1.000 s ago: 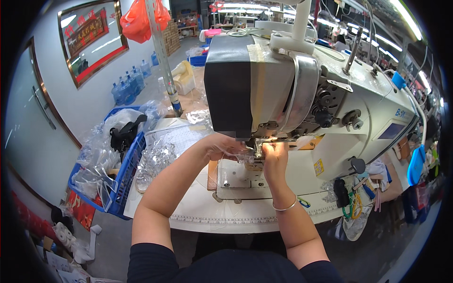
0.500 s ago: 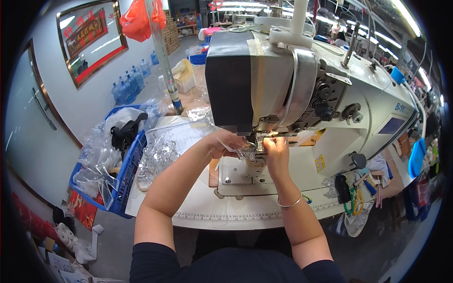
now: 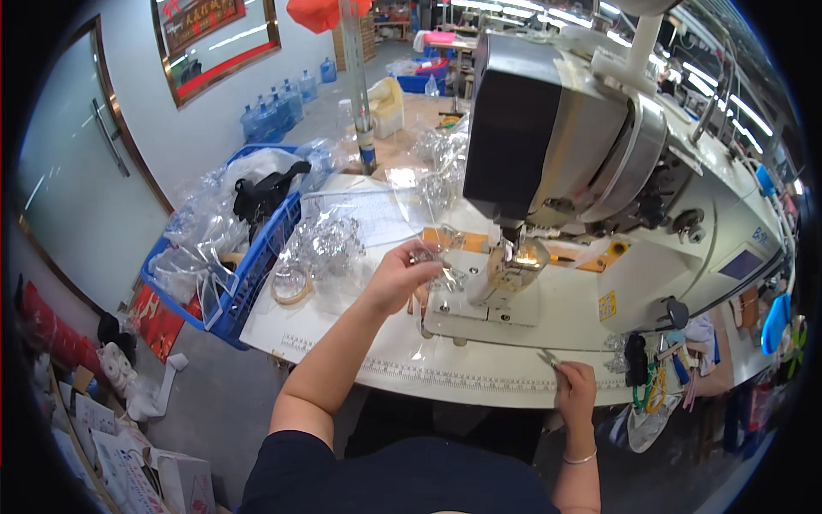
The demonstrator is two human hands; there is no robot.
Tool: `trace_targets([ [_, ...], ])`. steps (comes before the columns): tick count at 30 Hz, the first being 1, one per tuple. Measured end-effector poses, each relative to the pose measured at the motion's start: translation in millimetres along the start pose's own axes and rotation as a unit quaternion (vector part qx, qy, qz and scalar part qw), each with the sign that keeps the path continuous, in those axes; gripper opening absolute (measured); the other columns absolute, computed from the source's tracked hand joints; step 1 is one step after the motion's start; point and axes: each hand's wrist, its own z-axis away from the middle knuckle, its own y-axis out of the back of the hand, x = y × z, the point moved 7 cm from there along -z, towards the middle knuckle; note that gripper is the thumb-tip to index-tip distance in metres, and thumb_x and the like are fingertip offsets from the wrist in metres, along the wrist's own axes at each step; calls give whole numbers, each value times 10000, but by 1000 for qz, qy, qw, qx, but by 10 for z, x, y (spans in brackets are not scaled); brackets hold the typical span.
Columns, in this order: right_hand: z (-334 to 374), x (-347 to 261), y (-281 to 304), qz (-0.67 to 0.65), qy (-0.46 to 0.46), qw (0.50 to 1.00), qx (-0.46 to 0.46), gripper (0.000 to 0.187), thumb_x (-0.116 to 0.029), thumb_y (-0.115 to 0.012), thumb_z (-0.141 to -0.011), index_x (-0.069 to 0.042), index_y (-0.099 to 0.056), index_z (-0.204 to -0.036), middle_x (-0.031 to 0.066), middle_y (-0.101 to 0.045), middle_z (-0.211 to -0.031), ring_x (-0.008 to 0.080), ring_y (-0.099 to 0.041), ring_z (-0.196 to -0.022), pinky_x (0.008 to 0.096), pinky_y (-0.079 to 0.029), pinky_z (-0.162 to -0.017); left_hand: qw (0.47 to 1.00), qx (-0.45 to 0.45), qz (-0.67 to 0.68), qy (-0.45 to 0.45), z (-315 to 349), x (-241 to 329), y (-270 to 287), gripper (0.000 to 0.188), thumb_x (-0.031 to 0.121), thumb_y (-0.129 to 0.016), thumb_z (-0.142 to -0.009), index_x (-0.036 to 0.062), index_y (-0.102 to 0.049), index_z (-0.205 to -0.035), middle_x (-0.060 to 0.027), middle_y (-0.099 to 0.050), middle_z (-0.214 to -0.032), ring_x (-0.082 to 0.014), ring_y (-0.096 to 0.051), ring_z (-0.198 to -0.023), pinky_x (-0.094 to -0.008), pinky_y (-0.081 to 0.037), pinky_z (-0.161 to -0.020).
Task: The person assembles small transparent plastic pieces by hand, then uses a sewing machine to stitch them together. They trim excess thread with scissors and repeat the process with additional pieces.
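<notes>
My left hand (image 3: 396, 281) is closed on a piece of clear plastic (image 3: 447, 272), just left of the sewing machine's post bed (image 3: 501, 287). The needle area (image 3: 511, 244) is lit and stands apart from both hands. At the table's front edge, my right hand (image 3: 577, 387) is closed round a small pointed metal tool (image 3: 548, 357), whose exact kind is too small to tell. Its tip points left and away from me, above the printed ruler strip (image 3: 462, 377). A heap of crumpled clear plastic (image 3: 325, 244) lies left of my left hand.
A blue plastic basket (image 3: 257, 291) with clear bags and a black item stands against the table's left side. The machine head (image 3: 514, 128) overhangs the middle. Paper sheets (image 3: 368, 214) and a roll of tape (image 3: 291, 287) lie at left; tools and cords (image 3: 646, 364) crowd the right edge.
Both hands have left the needle area. My left hand has drawn left with the clear plastic; my right hand has come down to the front edge with the metal tool. The view has shifted left.
</notes>
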Motion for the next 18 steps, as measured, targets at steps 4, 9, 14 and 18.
trace_targets([
  [4,-99,82,-31,3,-90,995,41,158,36,-508,-845,20,-595,-976,129,-606,-858,273,-589,-857,320,-473,-756,999,-5,12,42,438,-138,-179,258,-25,-644,-805,2,-562,-1048,-98,-605,-1024,-172,-630,-907,-273,-499,-754],
  [9,-692,-1120,83,-179,32,980,86,275,-43,-579,-834,-43,-611,-1107,133,-520,-867,224,-559,-733,297,-457,-634,993,-49,-31,99,774,-244,-391,262,-10,-664,-798,-2,-575,-1044,-95,-614,-1019,-154,-625,-902,-268,-497,-763],
  [14,-802,-1611,-140,-126,120,985,-5,370,-87,-761,-713,-66,-667,-1070,72,-526,-839,175,-571,-688,265,-472,-602,991,-85,-39,95,956,-171,-537,266,5,-673,-796,-7,-582,-1046,-89,-637,-982,-162,-639,-907,-270,-507,-781],
  [18,-792,-1641,-124,-141,141,978,61,300,-134,-781,-684,-119,-705,-974,44,-564,-803,170,-536,-616,272,-441,-529,988,-103,-51,103,1025,-164,-605,259,11,-672,-800,-7,-581,-1042,-91,-642,-977,-172,-649,-900,-278,-513,-793],
])
